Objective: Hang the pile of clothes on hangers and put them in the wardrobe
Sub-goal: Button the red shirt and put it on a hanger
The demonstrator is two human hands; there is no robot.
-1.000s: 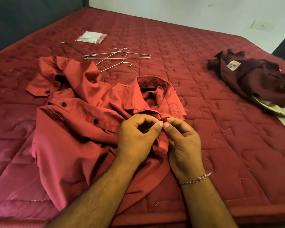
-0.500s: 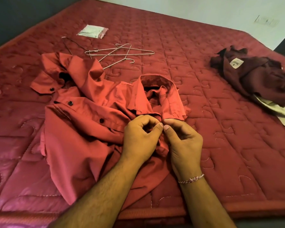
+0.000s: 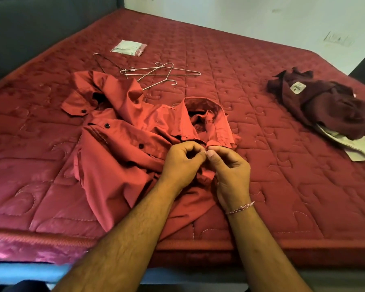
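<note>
Both hands, left [image 3: 180,163] and right [image 3: 230,167], pinch the front of a red shirt [image 3: 122,157] spread on a mattress [image 3: 261,186] near wire hangers [image 3: 160,73].

Both forearms extend forward, bare. Left hand [image 3: 180,163] and right hand [image 3: 230,171] meet knuckle to knuckle, fingers curled, thumb tips touching, each pinching red fabric. Thread band on right wrist [image 3: 239,208]
</note>
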